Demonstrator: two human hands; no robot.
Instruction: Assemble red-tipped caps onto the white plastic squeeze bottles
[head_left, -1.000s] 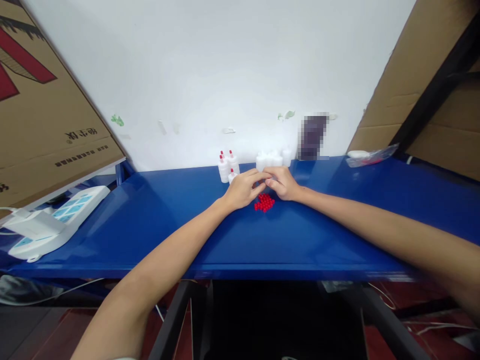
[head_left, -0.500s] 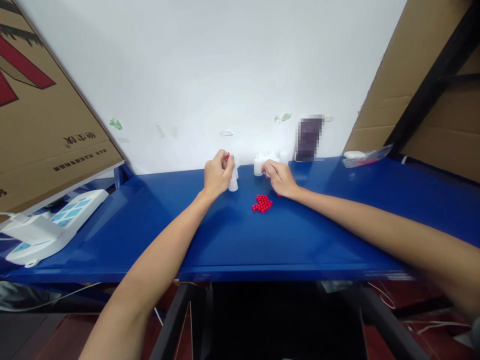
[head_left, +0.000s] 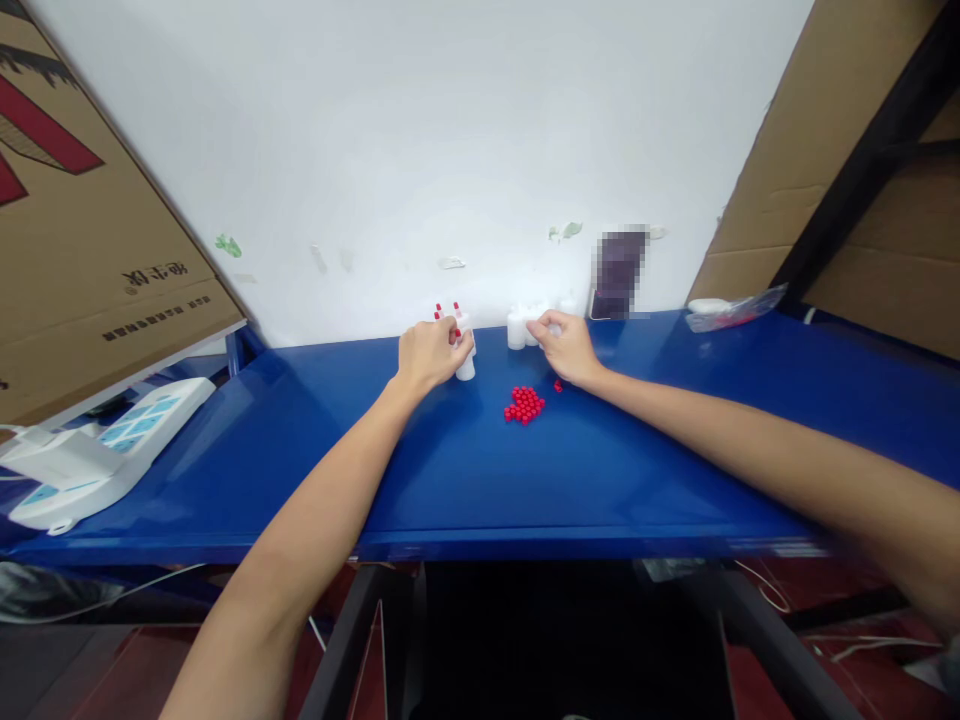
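My left hand [head_left: 426, 354] is closed round a small white bottle with a red cap [head_left: 465, 362], standing it among other red-capped white bottles [head_left: 448, 316] at the back of the blue table [head_left: 480, 470]. My right hand [head_left: 564, 345] reaches into a cluster of uncapped white bottles [head_left: 520, 328] near the wall, its fingers pinched on one of them. A pile of small red caps [head_left: 525, 405] lies on the table between my hands, and one loose red cap [head_left: 558, 385] sits beside my right hand.
A white device with blue keys [head_left: 90, 450] rests at the table's left end under a leaning cardboard box [head_left: 82, 230]. Cardboard sheets [head_left: 862, 180] stand at the right, with a clear plastic bag [head_left: 731, 305] by them. A blurred dark object [head_left: 619, 272] leans on the wall.
My left hand carried a capped bottle leftward from the pile to the capped group and lowered it. My right hand moved back to the uncapped bottles by the wall.
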